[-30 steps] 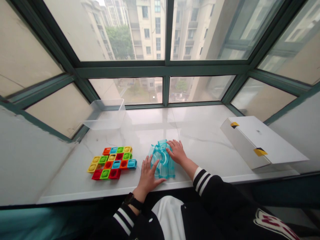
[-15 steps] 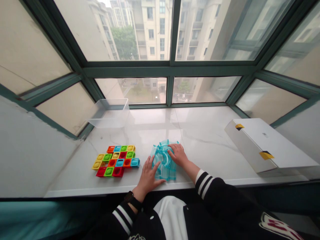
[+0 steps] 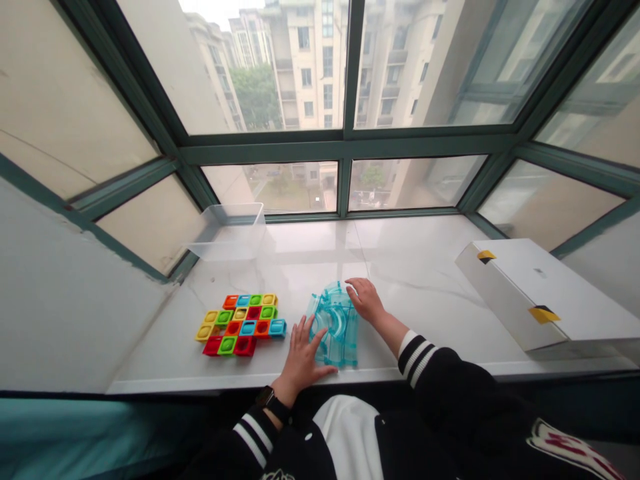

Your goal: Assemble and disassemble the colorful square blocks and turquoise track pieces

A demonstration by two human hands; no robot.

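Observation:
A transparent blue plastic moulded piece (image 3: 336,325) with a curved track lies flat on the white marble sill (image 3: 400,253). My left hand (image 3: 301,357) is at its lower left, fingers spread, touching its edge. My right hand (image 3: 367,300) rests at its upper right edge with the fingers over the rim. Neither hand is closed around it. To the left lies a flat grid of red, orange, yellow, green and blue square blocks (image 3: 240,325), out of reach of my fingers.
A see-through plastic tub (image 3: 227,233) stands at the back left of the sill against the window frame. A white cardboard box (image 3: 540,297) with yellow tape lies at the right. The sill's front edge runs just below my hands.
My right hand has slid up and right, from the middle of the blue piece to its edge. The whole view has shifted slightly right and down as my head moved.

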